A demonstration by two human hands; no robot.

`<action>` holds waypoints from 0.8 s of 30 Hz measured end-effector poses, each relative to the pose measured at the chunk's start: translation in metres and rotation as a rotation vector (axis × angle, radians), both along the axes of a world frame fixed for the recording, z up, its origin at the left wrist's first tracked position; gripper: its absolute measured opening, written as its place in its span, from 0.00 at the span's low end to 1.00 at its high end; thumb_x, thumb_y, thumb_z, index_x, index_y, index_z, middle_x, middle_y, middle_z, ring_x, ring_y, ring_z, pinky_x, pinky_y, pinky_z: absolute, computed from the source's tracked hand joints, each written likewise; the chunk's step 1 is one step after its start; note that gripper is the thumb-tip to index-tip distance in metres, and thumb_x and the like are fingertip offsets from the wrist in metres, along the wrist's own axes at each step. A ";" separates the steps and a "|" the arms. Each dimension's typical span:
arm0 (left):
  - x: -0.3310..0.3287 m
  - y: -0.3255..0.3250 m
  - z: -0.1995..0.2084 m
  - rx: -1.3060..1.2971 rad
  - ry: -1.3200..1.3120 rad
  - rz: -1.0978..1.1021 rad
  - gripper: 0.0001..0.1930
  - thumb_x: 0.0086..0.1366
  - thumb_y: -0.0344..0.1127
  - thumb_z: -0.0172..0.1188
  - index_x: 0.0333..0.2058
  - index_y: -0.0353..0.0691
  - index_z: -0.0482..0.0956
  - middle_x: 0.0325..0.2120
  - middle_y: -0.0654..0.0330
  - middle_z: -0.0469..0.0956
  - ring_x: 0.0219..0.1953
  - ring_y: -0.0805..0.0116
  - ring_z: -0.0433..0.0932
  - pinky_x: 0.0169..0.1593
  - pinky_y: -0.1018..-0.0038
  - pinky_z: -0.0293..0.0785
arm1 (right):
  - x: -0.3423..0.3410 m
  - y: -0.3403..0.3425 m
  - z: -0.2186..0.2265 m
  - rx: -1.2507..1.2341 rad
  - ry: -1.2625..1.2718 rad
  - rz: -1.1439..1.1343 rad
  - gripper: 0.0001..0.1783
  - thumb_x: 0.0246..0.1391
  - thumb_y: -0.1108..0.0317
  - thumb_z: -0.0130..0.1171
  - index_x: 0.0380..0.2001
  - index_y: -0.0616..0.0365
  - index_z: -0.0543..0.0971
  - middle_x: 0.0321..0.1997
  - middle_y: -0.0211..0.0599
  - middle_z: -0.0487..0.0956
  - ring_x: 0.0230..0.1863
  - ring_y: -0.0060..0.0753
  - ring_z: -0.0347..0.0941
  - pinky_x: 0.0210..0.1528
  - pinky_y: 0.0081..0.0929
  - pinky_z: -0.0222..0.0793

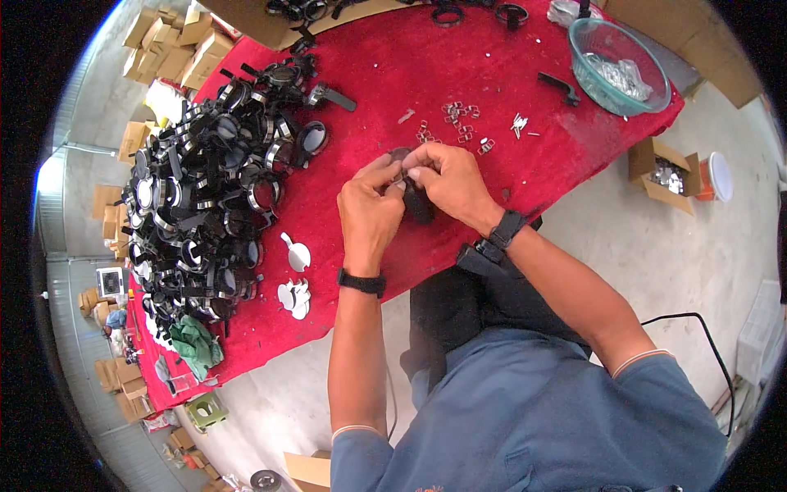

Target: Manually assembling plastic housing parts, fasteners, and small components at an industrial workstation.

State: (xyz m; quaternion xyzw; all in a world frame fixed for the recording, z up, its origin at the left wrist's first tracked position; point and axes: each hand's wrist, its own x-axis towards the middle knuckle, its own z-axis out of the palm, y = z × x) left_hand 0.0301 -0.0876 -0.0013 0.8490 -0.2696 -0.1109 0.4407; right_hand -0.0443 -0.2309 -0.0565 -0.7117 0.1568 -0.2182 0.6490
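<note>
Both my hands meet over the near middle of the cloth, fingers pinched together on a watch with a black strap [419, 207]. My left hand [370, 205] grips it from the left, thumb and fingertips at its upper end. From the right, my right hand [452, 182] pinches the same end. Fingers cover most of the watch head, and any small part between the fingertips is hidden. Just beyond the hands lie several small square metal buckles [466, 133]. A few thin white pins [518, 124] are scattered to their right.
Black-strapped watches [215, 189] form a big heap on the left of the red cloth [361, 131]. White round tabbed films [297, 256] and a green rag [195, 346] lie near it. A teal basket [580, 51] holds clear bags at far right; a loose black strap [559, 85] lies close by.
</note>
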 end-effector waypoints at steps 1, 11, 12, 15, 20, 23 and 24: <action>-0.001 0.000 0.000 0.004 -0.004 0.003 0.19 0.63 0.23 0.66 0.54 0.34 0.88 0.60 0.45 0.83 0.61 0.56 0.83 0.65 0.67 0.77 | 0.001 0.000 -0.002 0.046 0.005 0.008 0.09 0.59 0.74 0.67 0.42 0.62 0.87 0.36 0.38 0.89 0.36 0.27 0.84 0.43 0.32 0.80; -0.004 0.004 -0.005 0.004 -0.098 0.012 0.17 0.63 0.24 0.68 0.52 0.37 0.90 0.56 0.50 0.85 0.54 0.61 0.85 0.58 0.70 0.80 | -0.005 -0.002 -0.001 -0.086 0.106 -0.017 0.08 0.64 0.69 0.66 0.36 0.65 0.84 0.28 0.35 0.84 0.31 0.22 0.79 0.35 0.30 0.76; -0.005 0.004 -0.003 0.004 -0.095 0.013 0.17 0.63 0.24 0.68 0.51 0.37 0.90 0.55 0.50 0.85 0.53 0.61 0.85 0.58 0.71 0.80 | -0.004 -0.001 -0.002 -0.074 0.087 -0.005 0.09 0.64 0.68 0.66 0.36 0.65 0.84 0.28 0.36 0.84 0.31 0.22 0.79 0.35 0.30 0.76; -0.005 0.004 -0.010 -0.053 -0.081 -0.002 0.17 0.63 0.23 0.68 0.51 0.37 0.90 0.55 0.50 0.84 0.53 0.61 0.85 0.57 0.70 0.81 | -0.002 -0.003 0.001 -0.116 0.153 0.002 0.09 0.64 0.68 0.65 0.36 0.65 0.83 0.29 0.37 0.85 0.31 0.23 0.80 0.36 0.32 0.76; -0.002 0.004 -0.014 -0.058 -0.140 -0.011 0.17 0.62 0.24 0.66 0.50 0.36 0.90 0.53 0.48 0.85 0.52 0.56 0.85 0.57 0.67 0.80 | -0.006 0.006 0.004 -0.125 0.103 -0.056 0.11 0.61 0.65 0.65 0.37 0.64 0.85 0.36 0.52 0.87 0.39 0.52 0.86 0.44 0.45 0.79; -0.005 0.000 -0.011 -0.068 -0.117 0.000 0.17 0.61 0.24 0.65 0.49 0.36 0.90 0.51 0.47 0.86 0.52 0.54 0.86 0.57 0.67 0.80 | -0.013 0.006 0.001 -0.082 0.012 -0.051 0.10 0.62 0.68 0.64 0.41 0.64 0.86 0.37 0.52 0.87 0.39 0.53 0.85 0.44 0.44 0.79; -0.006 0.000 -0.010 -0.065 -0.108 0.009 0.17 0.61 0.24 0.65 0.49 0.36 0.90 0.52 0.47 0.86 0.52 0.55 0.86 0.57 0.67 0.80 | -0.016 0.006 0.000 -0.060 -0.012 -0.046 0.10 0.62 0.69 0.64 0.42 0.64 0.86 0.37 0.52 0.86 0.39 0.54 0.85 0.44 0.43 0.78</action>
